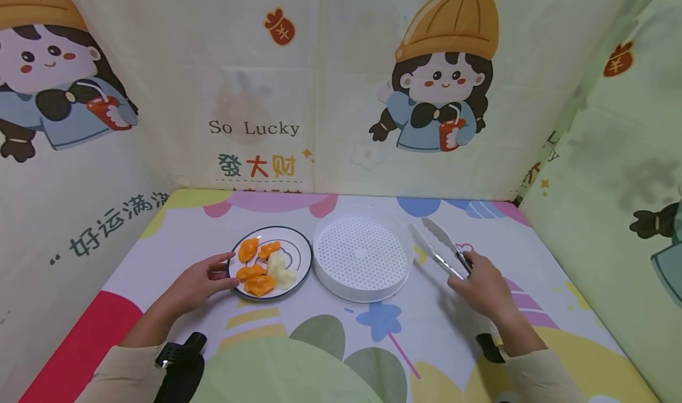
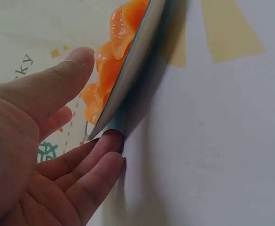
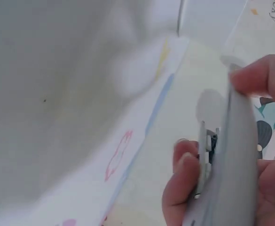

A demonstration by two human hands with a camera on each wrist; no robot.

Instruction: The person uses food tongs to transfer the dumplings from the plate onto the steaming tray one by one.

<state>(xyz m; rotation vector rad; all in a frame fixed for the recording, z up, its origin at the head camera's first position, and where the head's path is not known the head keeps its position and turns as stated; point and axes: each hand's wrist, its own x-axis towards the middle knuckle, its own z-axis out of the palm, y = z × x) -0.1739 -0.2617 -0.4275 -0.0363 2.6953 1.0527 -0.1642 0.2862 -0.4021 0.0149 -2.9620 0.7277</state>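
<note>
My left hand (image 1: 194, 284) is at the left edge of a white plate (image 1: 299, 255) with a dark blue rim. In the left wrist view, fingertips touch the plate's edge from below while the thumb stays apart above it. Several orange dumplings (image 1: 260, 285) and two white dumplings (image 1: 276, 264) lie on the plate. My right hand (image 1: 485, 287) grips the handle end of metal tongs (image 1: 438, 257); their arms are spread, with nothing between the tips. In the right wrist view the tongs' handle (image 3: 240, 155) lies between thumb and fingers.
A round white steamer tray (image 1: 354, 292) with a perforated base stands between plate and tongs, close to the plate's right side. A patterned cloth (image 1: 256, 367) covers the table. Printed hangings (image 1: 341, 95) enclose the back and sides.
</note>
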